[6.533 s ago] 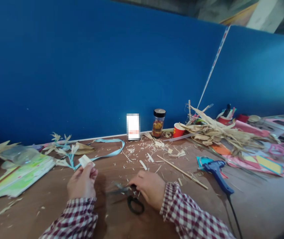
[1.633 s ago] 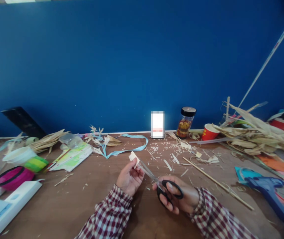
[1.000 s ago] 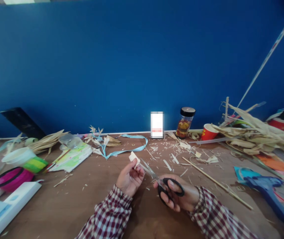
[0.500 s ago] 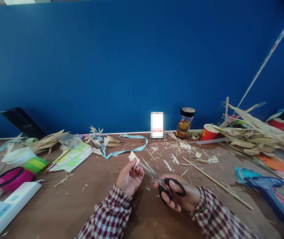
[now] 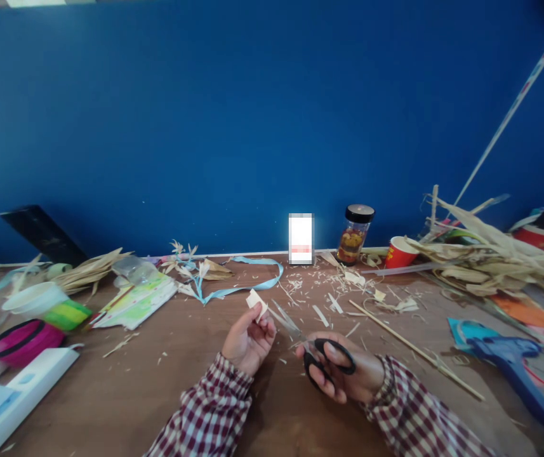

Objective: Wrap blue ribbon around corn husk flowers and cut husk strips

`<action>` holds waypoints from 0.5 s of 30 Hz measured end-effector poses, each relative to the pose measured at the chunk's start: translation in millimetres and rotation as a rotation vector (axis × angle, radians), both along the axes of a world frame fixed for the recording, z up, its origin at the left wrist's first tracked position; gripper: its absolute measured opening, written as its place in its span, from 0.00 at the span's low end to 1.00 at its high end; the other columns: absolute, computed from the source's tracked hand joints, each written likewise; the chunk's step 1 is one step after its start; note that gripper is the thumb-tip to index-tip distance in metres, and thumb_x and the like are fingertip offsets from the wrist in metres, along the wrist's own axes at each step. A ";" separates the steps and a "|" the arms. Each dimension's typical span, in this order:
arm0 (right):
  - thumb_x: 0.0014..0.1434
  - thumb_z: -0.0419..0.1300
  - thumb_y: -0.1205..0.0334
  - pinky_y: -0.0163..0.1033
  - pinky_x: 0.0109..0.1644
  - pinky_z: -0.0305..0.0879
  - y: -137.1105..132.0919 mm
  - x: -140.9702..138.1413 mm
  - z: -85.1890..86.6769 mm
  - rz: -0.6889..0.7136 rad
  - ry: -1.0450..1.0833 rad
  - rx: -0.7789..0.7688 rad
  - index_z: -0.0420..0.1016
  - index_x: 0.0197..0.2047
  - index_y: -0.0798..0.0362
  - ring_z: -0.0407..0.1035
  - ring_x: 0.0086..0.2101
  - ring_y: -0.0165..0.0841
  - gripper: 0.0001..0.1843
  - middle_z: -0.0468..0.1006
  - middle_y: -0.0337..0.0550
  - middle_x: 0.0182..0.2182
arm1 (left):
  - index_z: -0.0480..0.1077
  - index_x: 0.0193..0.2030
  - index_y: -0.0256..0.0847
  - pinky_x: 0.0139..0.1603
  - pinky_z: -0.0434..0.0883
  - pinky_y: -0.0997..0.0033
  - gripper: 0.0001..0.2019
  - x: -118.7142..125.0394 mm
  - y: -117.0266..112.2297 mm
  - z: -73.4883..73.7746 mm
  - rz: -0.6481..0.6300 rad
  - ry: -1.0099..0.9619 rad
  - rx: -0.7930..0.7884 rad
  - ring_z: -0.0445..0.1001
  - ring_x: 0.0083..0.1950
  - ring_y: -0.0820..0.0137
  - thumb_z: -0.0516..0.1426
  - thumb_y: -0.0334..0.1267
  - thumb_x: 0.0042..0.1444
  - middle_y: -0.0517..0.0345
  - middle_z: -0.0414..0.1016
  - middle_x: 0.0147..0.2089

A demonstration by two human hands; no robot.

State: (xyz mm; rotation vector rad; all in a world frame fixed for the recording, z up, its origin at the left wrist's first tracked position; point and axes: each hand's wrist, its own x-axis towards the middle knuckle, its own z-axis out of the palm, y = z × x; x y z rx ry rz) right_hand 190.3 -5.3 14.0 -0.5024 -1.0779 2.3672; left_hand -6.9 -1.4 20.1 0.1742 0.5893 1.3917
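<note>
My left hand (image 5: 249, 340) pinches a small folded pale husk piece (image 5: 256, 301) between thumb and fingertips, just above the brown table (image 5: 167, 393). My right hand (image 5: 345, 376) has its fingers through the black handles of a pair of scissors (image 5: 322, 362). The blades are parted and point up-left, with their tips right beside the husk piece. Both sleeves are red-and-white check.
Husk scraps litter the table behind my hands, with a thin stick (image 5: 414, 349), a light-blue ribbon (image 5: 247, 282), a jar (image 5: 356, 233) and a red cup (image 5: 400, 252). A dried husk pile (image 5: 495, 260) and blue glue gun (image 5: 514, 362) lie right. Bowls (image 5: 24, 339) sit left.
Since 6.5 s ago my right hand has lifted the scissors off the table and brought the blades to the husk piece. In the last second the blades have opened slightly; the hands barely moved.
</note>
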 end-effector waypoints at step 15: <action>0.48 0.62 0.46 0.23 0.14 0.59 0.5 0.2 -1.0 0.010 0.007 0.011 0.69 0.46 0.60 0.64 0.18 0.22 0.29 0.71 0.41 0.23 | 0.65 0.24 0.34 0.26 0.70 0.79 0.10 -0.4 1.2 0.2 0.000 -0.002 -0.006 0.62 0.23 0.80 0.51 0.29 0.56 0.62 0.58 0.22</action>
